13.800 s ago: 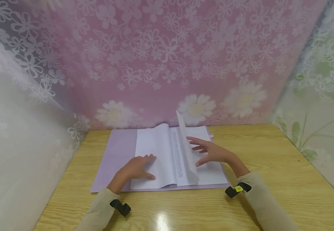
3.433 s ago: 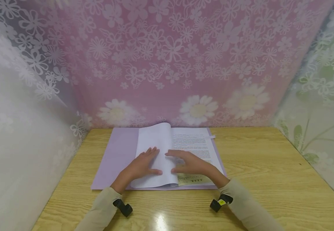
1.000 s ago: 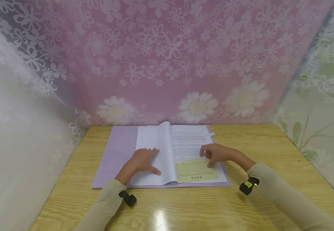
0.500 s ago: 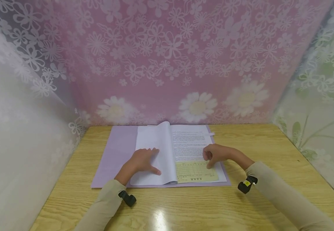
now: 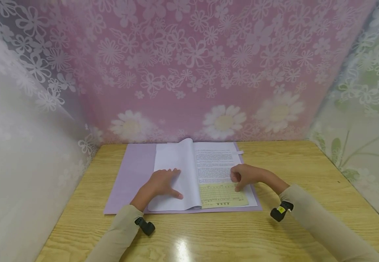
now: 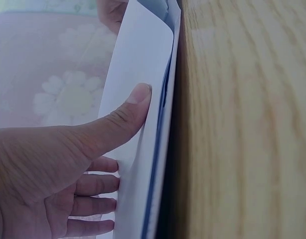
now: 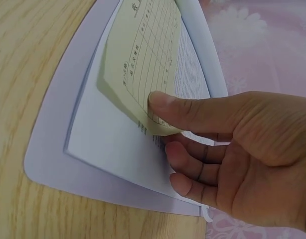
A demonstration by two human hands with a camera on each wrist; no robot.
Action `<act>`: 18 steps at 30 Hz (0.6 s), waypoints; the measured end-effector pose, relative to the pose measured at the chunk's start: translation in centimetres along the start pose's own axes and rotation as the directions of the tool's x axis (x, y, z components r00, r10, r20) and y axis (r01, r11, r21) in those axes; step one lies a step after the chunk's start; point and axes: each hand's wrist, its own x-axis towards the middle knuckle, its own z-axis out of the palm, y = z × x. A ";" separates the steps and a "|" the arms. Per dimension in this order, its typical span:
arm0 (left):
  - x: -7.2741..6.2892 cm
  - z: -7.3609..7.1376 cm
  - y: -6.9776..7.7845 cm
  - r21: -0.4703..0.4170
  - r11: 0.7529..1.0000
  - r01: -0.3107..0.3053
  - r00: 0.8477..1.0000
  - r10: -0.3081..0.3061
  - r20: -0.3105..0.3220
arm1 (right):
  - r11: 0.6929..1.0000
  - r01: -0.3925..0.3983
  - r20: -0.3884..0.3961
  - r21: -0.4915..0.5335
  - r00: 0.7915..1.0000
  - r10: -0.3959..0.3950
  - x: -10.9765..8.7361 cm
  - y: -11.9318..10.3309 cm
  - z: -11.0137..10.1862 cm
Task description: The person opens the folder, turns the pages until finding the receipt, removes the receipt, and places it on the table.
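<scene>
A lavender folder (image 5: 135, 174) lies spread on the wooden table, holding a stack of white sheets. My left hand (image 5: 161, 183) rests with extended fingers and thumb on the turned-over white pages (image 5: 182, 156), whose fold bulges near the spine. On the right side lies a printed page (image 5: 213, 154) with a pale yellow form (image 5: 220, 196) over its lower part. With thumb on top and fingers beneath, my right hand (image 5: 248, 174) pinches the form's right edge. In the right wrist view that edge of the yellow slip (image 7: 138, 64) is lifted and bent above the white sheet.
The wooden table (image 5: 228, 236) extends in front and to both sides of the folder. A pink flowered cloth (image 5: 176, 91) hangs right behind it, and pale flowered cloths stand at left and right. A small white tab (image 5: 240, 152) sticks out from the folder's right edge.
Earlier, sheets were turned leftward, uncovering the printed page and yellow form. My right hand then moved right to the form's edge and pinches it. Over the last second both hands barely move.
</scene>
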 end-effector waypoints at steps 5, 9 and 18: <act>0.0 0.0 0.0 -0.005 1.000 -0.002 1.000 0.002 0.000 | 1.000 -0.006 0.001 -0.007 1.000 0.006 0.0 0.0 0.0; 0.0 0.0 0.0 0.002 1.000 -0.002 1.000 0.002 0.006 | 1.000 0.005 0.004 -0.025 1.000 -0.005 -0.1 -0.2 -0.2; 0.0 0.1 -0.1 -0.001 1.000 -0.001 1.000 0.001 -0.002 | 0.995 0.101 -0.023 0.021 0.995 -0.100 -1.0 -0.5 -1.5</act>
